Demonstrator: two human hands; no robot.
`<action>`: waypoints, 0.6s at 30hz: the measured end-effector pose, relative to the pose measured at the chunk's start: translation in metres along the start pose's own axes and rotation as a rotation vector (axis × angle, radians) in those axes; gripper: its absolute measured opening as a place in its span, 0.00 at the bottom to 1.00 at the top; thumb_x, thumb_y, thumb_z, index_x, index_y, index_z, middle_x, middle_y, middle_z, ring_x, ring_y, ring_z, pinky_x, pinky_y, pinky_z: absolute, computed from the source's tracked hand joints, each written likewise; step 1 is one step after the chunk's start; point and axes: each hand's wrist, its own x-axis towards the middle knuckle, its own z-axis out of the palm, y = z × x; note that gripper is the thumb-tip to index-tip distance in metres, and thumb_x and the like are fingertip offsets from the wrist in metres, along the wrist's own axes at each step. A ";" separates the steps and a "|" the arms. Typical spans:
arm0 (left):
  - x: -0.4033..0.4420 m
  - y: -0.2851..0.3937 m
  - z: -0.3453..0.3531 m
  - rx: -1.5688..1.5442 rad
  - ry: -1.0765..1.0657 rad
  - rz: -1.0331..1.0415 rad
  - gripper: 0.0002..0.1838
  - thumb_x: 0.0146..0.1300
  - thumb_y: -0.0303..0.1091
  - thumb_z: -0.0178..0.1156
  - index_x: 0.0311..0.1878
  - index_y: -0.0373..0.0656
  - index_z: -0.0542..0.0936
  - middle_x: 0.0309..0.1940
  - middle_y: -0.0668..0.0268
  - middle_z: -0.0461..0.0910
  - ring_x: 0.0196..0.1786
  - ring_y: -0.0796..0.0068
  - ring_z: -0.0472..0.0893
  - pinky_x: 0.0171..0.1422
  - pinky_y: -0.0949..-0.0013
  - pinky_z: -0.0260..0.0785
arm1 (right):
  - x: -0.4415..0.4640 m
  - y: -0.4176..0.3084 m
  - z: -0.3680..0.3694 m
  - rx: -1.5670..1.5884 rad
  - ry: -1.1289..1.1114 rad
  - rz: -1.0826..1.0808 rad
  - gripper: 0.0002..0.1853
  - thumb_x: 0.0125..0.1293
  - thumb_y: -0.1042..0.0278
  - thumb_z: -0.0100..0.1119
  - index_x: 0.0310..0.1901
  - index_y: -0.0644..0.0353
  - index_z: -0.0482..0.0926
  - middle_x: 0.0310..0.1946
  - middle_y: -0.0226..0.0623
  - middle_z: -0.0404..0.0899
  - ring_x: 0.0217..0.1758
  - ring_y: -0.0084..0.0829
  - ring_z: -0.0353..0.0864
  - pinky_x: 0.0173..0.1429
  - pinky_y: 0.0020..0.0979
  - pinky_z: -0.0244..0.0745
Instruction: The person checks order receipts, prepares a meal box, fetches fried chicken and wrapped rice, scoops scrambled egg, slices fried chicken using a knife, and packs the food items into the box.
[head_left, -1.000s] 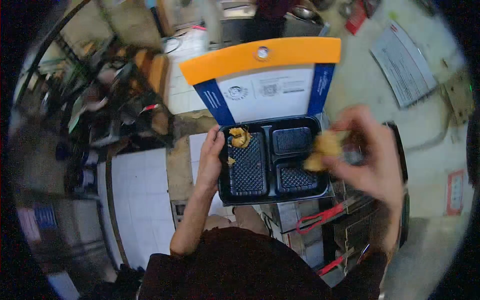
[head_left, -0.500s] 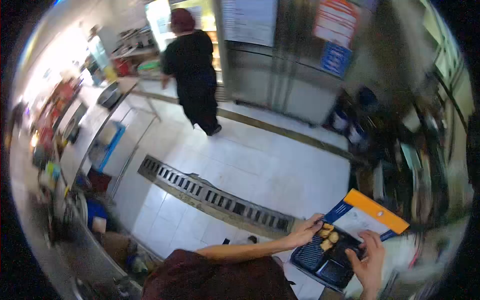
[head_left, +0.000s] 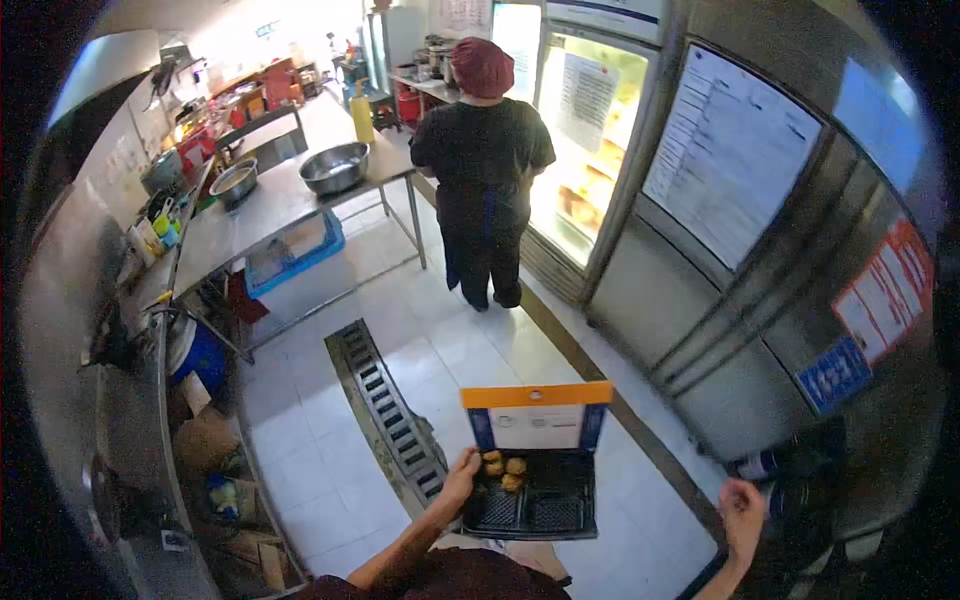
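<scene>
My left hand (head_left: 461, 483) grips the left edge of an open black tray box (head_left: 545, 530). The raised lid (head_left: 537, 424) is white inside, with an orange flap and dark blue sides. Several golden-brown food pieces (head_left: 514, 467) lie in the upper part of the tray's left compartment; the two right compartments show no food. My right hand (head_left: 742, 512) is off to the right, apart from the box, its fingers curled; whether something small is in it I cannot make out.
Ahead, a person (head_left: 484, 160) in dark clothes and a red cap faces a lit glass-door fridge (head_left: 590, 140). Steel bowls (head_left: 335, 168) stand on a metal table (head_left: 225, 240) at left. A floor drain (head_left: 385, 400) runs beyond the box. Steel cabinets (head_left: 660, 290) line the right.
The view has swung from the work counter to the room. More food pieces are in the left compartment than at first. My right hand has moved away from the box to the right.
</scene>
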 end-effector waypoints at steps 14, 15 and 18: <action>0.310 0.182 -0.093 -0.105 0.724 0.243 0.17 0.77 0.40 0.47 0.59 0.38 0.73 0.50 0.64 0.77 0.52 0.72 0.75 0.57 0.68 0.66 | 0.581 0.037 0.637 -0.125 -0.674 -0.501 0.13 0.60 0.61 0.66 0.38 0.64 0.82 0.28 0.39 0.82 0.24 0.29 0.80 0.27 0.32 0.75; 0.338 0.197 -0.098 -0.099 0.735 0.241 0.17 0.77 0.40 0.47 0.58 0.38 0.72 0.49 0.63 0.77 0.52 0.72 0.75 0.57 0.69 0.66 | 0.556 0.016 0.614 -0.074 -0.644 -0.212 0.14 0.57 0.59 0.67 0.33 0.63 0.81 0.23 0.44 0.80 0.23 0.35 0.81 0.29 0.39 0.76; 0.446 0.200 -0.126 -0.239 0.687 0.273 0.15 0.77 0.38 0.46 0.58 0.38 0.72 0.49 0.63 0.77 0.52 0.73 0.75 0.57 0.70 0.66 | 0.583 0.152 0.583 -0.035 -1.135 0.136 0.15 0.65 0.55 0.56 0.26 0.56 0.79 0.19 0.35 0.75 0.22 0.32 0.74 0.26 0.38 0.69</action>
